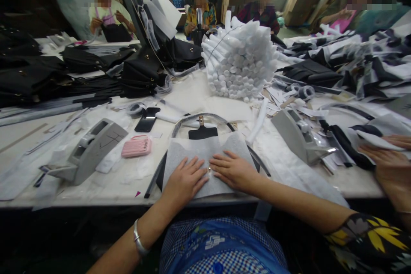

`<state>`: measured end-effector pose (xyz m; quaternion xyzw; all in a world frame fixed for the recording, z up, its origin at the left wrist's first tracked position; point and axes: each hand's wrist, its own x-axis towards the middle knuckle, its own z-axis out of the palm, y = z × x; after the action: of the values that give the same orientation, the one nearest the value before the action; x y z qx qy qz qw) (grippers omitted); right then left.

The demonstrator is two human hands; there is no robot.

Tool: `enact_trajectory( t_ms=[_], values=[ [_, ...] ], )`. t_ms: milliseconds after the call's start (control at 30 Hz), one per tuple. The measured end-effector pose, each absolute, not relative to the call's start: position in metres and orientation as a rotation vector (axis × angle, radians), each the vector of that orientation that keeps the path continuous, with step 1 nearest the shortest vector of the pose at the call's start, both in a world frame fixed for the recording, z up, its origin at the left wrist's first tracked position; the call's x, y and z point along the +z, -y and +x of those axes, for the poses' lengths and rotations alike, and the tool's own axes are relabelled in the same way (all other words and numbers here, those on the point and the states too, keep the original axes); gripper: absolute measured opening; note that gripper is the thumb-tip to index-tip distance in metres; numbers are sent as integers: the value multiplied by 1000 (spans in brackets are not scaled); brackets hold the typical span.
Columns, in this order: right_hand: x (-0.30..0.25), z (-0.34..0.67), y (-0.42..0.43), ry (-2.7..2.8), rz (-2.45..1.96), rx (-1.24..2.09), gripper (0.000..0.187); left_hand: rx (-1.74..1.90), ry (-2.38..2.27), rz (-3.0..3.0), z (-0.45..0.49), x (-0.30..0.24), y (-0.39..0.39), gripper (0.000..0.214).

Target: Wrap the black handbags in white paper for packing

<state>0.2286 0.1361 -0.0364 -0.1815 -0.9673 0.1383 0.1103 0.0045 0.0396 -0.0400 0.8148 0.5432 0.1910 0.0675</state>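
A pale grey sheet of thin padding lies over a black bag at the front of the table. Flat on the sheet's left half rests my left hand, fingers spread. My right hand presses flat on the right half, its fingertips pointing toward the left ones. Between the two hands a small gold clasp shows through the sheet. The bag's handle, partly wrapped, arcs behind it, and a black tab with a gold fitting sticks out past the sheet's far edge.
Grey tape dispensers stand left and right. A pink case and a black phone lie to the left. Beyond sit a bundle of white rolls and black bags. A co-worker's hands are at far right.
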Motion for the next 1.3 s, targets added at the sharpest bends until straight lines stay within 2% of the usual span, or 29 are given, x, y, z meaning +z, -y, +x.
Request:
enact_trajectory(
  t_ms=[67,200,433,533,767,967,1133,1233,1300],
  values=[
    [-29,231,-140,2931,-519,421,42,474,-1612,2485,1,-34,-41,34],
    [-20,238,-154,3013,-388,504,60,258,-1526,2595,-15,-29,-43,58],
    [-22,240,-157,2928,-604,586,65,212,-1710,2731,-24,-38,-37,71],
    [-21,243,-155,2947,-622,599,71,171,-1692,2808,-26,-43,-39,69],
    [-29,247,-169,2910,-650,410,88,304,-1609,2882,-49,-55,-63,48],
    [-22,233,-192,2818,-851,434,52,307,-1723,2699,-53,-35,-95,40],
    [-12,225,-202,2847,-903,393,32,423,-1726,2637,-47,-25,-112,33],
    [6,226,-207,2760,-835,479,21,521,-1712,2538,-50,-11,-111,31],
    [17,227,-209,2694,-735,591,20,584,-1664,2471,-52,1,-108,30]
  ],
)
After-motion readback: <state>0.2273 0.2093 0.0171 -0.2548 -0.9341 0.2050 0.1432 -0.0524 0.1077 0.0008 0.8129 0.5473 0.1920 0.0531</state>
